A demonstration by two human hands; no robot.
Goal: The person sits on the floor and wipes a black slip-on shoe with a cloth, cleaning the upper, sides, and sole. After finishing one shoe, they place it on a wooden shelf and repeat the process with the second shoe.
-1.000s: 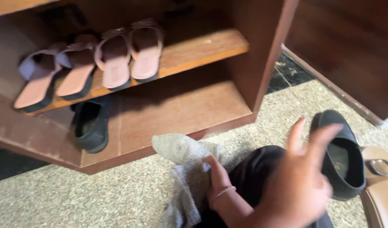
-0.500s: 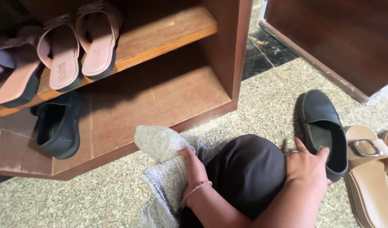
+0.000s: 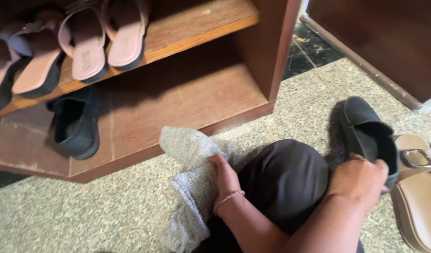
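Head cam: your right hand (image 3: pixel 360 180) grips black shoe (image 3: pixel 369 136) w/ fingers clamped; left hand (image 3: pixel 225 175) clutches grey cloth (image 3: pixel 189 154) beside it; lift needs a firm hold.

Speckled stone floor (image 3: pixel 98 211) under everything. Wooden shoe rack (image 3: pixel 267 47) stands on floor. Top shelf (image 3: pixel 196 28): pink sandals (image 3: pixel 105 40) side by side, more pink and purple ones (image 3: pixel 23 65) at left. Bottom shelf (image 3: pixel 187 103): one black shoe (image 3: pixel 75 126) at left, rest bare wood. On floor right of rack: another black shoe (image 3: pixel 360 124), just beside it tan sandal with metal buckle (image 3: pixel 419 187). Grey cloth (image 3: pixel 189 173) lies on floor in front of bottom shelf.
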